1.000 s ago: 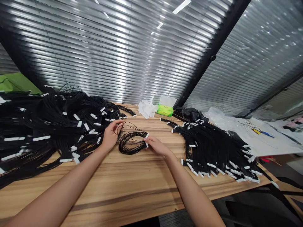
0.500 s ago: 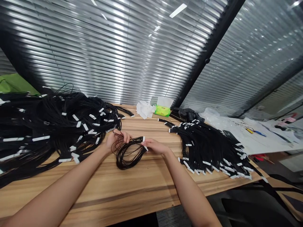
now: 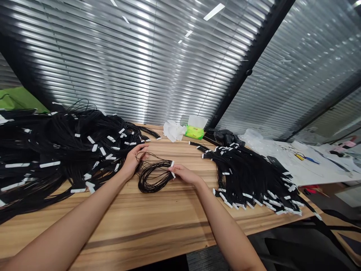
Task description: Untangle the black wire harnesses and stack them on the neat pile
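A wire harness (image 3: pixel 150 186) of thin black wires hangs in a loop above the wooden table (image 3: pixel 135 226), its white connectors brought together at the right side. My right hand (image 3: pixel 184 174) pinches it at those connectors. At the loop's left side is my left hand (image 3: pixel 132 161), fingers stretched out and apart; some wires pass by its palm, and whether they touch it is hard to make out. Just behind my left hand lies a big heap of similar black harnesses (image 3: pixel 64 139) with white connectors.
To the right is a second pile of harnesses (image 3: pixel 248 173), laid side by side. Along the back stand a green tissue pack (image 3: pixel 194 131) and crumpled white tissue (image 3: pixel 173 130), in front of metallic blinds (image 3: pixel 126 67). A white table (image 3: pixel 299 173) with tools adjoins at right.
My left hand has let go of the wires, its fingers straightening and moving slightly up and left. The loop has spread looser and lifted a little. My right hand keeps its hold.
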The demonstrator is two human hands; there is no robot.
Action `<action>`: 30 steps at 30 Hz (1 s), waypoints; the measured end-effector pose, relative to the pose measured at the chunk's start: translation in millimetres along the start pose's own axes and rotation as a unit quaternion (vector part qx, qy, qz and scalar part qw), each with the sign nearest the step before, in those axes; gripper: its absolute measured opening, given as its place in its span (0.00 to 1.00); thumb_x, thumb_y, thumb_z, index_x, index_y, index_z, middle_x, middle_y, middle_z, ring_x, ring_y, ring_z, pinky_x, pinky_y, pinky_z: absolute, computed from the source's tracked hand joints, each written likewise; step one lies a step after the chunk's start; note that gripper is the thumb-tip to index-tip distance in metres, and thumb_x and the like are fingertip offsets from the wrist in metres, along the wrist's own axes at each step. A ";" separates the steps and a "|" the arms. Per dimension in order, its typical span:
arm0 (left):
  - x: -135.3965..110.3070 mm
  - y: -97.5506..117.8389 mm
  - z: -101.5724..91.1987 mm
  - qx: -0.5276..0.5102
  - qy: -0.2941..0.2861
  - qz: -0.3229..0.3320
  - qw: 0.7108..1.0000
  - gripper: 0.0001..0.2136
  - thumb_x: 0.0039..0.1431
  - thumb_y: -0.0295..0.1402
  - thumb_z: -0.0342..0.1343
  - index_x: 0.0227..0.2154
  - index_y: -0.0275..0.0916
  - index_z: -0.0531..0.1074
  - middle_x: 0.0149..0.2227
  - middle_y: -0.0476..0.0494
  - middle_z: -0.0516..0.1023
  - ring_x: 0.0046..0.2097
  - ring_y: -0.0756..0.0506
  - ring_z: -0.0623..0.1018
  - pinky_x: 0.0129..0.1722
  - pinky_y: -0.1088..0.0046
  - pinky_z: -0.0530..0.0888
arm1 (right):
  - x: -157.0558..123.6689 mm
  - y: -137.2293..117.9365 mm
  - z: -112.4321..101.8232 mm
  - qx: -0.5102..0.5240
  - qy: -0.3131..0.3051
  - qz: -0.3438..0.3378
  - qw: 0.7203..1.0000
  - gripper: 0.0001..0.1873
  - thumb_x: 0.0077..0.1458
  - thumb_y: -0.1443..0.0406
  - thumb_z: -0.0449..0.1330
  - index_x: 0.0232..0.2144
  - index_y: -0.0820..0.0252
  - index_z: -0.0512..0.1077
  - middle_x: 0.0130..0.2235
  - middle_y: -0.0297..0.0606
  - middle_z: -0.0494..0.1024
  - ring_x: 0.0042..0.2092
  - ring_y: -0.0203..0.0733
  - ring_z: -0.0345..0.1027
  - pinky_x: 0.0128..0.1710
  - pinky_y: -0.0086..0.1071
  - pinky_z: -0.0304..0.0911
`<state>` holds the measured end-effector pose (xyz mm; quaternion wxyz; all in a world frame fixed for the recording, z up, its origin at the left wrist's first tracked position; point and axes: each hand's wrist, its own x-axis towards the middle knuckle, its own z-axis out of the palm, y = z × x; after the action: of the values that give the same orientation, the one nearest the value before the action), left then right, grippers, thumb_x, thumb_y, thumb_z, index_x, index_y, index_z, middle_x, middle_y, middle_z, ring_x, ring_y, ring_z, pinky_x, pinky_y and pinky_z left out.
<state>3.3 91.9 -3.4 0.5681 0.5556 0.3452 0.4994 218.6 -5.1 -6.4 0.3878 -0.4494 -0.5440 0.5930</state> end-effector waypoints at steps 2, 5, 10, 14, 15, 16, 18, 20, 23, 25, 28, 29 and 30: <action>0.6 -0.7 2.5 -0.019 -0.024 -0.021 0.999 0.18 0.47 0.44 0.61 0.39 0.39 0.73 0.26 0.49 0.74 0.26 0.51 0.72 0.26 0.77 0.68 | 3.5 3.9 0.8 0.010 0.037 -0.013 0.999 0.23 0.44 0.46 0.62 0.24 0.61 0.69 0.23 0.30 0.70 0.25 0.35 0.61 0.28 0.31 0.59; 0.6 -2.8 5.0 -0.062 -0.061 -0.015 0.996 0.19 0.47 0.42 0.62 0.42 0.41 0.71 0.40 0.43 0.77 0.35 0.48 0.76 0.35 0.74 0.72 | 10.0 10.1 2.7 0.021 0.108 -0.046 0.993 0.24 0.45 0.45 0.60 0.27 0.60 0.69 0.22 0.30 0.69 0.24 0.34 0.60 0.27 0.31 0.59; -2.8 -5.6 5.0 0.061 0.058 0.153 0.985 0.13 0.59 0.38 0.51 0.45 0.40 0.69 0.49 0.40 0.73 0.48 0.44 0.73 0.47 0.67 0.69 | 14.7 13.4 7.4 0.022 0.210 -0.102 0.972 0.24 0.47 0.44 0.57 0.29 0.59 0.68 0.22 0.29 0.66 0.23 0.34 0.59 0.27 0.31 0.58; -17.7 2.3 7.2 0.295 0.127 0.353 0.879 0.07 0.61 0.32 0.49 0.38 0.39 0.70 0.41 0.41 0.75 0.44 0.45 0.72 0.46 0.65 0.67 | 11.1 10.8 16.6 0.015 0.242 -0.116 0.963 0.24 0.49 0.44 0.56 0.28 0.59 0.68 0.21 0.29 0.66 0.23 0.35 0.59 0.26 0.31 0.57; -21.8 4.8 8.9 0.334 0.078 0.388 0.855 0.06 0.61 0.31 0.50 0.36 0.39 0.71 0.38 0.43 0.75 0.43 0.45 0.73 0.44 0.67 0.68 | 10.1 10.2 19.6 0.013 0.243 -0.116 0.963 0.24 0.49 0.44 0.56 0.28 0.59 0.68 0.21 0.29 0.66 0.23 0.35 0.59 0.26 0.31 0.57; -25.4 7.0 10.8 0.365 0.032 0.412 0.835 0.05 0.60 0.31 0.51 0.35 0.40 0.72 0.37 0.43 0.76 0.41 0.46 0.73 0.43 0.68 0.68 | 9.2 9.5 22.6 0.012 0.243 -0.115 0.963 0.24 0.50 0.44 0.55 0.28 0.59 0.68 0.21 0.29 0.66 0.23 0.35 0.59 0.26 0.31 0.57; -30.1 9.9 14.7 0.416 -0.037 0.438 0.796 0.05 0.60 0.32 0.53 0.34 0.41 0.74 0.35 0.45 0.77 0.38 0.47 0.74 0.39 0.70 0.69 | 7.9 8.5 28.0 0.011 0.242 -0.111 0.964 0.24 0.50 0.44 0.55 0.28 0.59 0.68 0.20 0.29 0.66 0.23 0.35 0.59 0.26 0.31 0.57; -31.6 10.6 17.1 0.450 -0.062 0.453 0.767 0.06 0.60 0.34 0.55 0.33 0.41 0.75 0.34 0.46 0.78 0.36 0.47 0.74 0.36 0.71 0.68 | 7.4 7.7 31.8 0.009 0.242 -0.108 0.964 0.24 0.50 0.44 0.55 0.28 0.59 0.68 0.20 0.29 0.66 0.23 0.36 0.59 0.26 0.31 0.58; -31.0 9.1 17.1 0.478 -0.073 0.464 0.742 0.06 0.60 0.34 0.55 0.34 0.43 0.77 0.34 0.47 0.79 0.35 0.48 0.73 0.34 0.70 0.65 | 7.3 7.5 34.2 0.005 0.247 -0.105 0.963 0.24 0.50 0.44 0.54 0.28 0.59 0.68 0.20 0.29 0.65 0.23 0.36 0.59 0.26 0.31 0.58; -30.9 7.8 16.0 0.485 -0.085 0.467 0.734 0.06 0.60 0.34 0.55 0.35 0.44 0.77 0.34 0.47 0.79 0.34 0.48 0.73 0.34 0.70 0.64 | 7.5 8.3 34.4 0.003 0.250 -0.104 0.963 0.24 0.50 0.44 0.54 0.28 0.59 0.68 0.20 0.29 0.65 0.23 0.36 0.58 0.26 0.31 0.58; -32.0 6.5 15.6 0.488 -0.103 0.457 0.736 0.07 0.60 0.34 0.54 0.35 0.44 0.77 0.34 0.47 0.79 0.35 0.48 0.73 0.34 0.70 0.63 | 8.6 11.2 34.4 -0.002 0.250 -0.100 0.963 0.24 0.50 0.44 0.54 0.29 0.59 0.69 0.20 0.29 0.65 0.23 0.36 0.58 0.25 0.31 0.57; -32.4 6.3 15.8 0.489 -0.109 0.451 0.739 0.07 0.61 0.35 0.53 0.35 0.44 0.77 0.35 0.47 0.79 0.35 0.47 0.73 0.34 0.70 0.63 | 9.1 12.5 34.5 -0.005 0.250 -0.099 0.963 0.24 0.50 0.44 0.54 0.29 0.59 0.69 0.21 0.29 0.65 0.23 0.36 0.58 0.25 0.31 0.57; -32.8 6.2 16.2 0.491 -0.114 0.444 0.741 0.07 0.61 0.35 0.53 0.35 0.45 0.77 0.35 0.46 0.79 0.35 0.47 0.74 0.34 0.70 0.63 | 9.6 13.9 34.5 -0.008 0.251 -0.097 0.963 0.24 0.50 0.44 0.54 0.29 0.59 0.69 0.21 0.29 0.65 0.23 0.35 0.57 0.25 0.30 0.56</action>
<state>8.8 55.4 -0.4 -0.0344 0.9006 0.1893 0.3896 183.2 -7.7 -21.2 0.5641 -0.5318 -0.4748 0.4166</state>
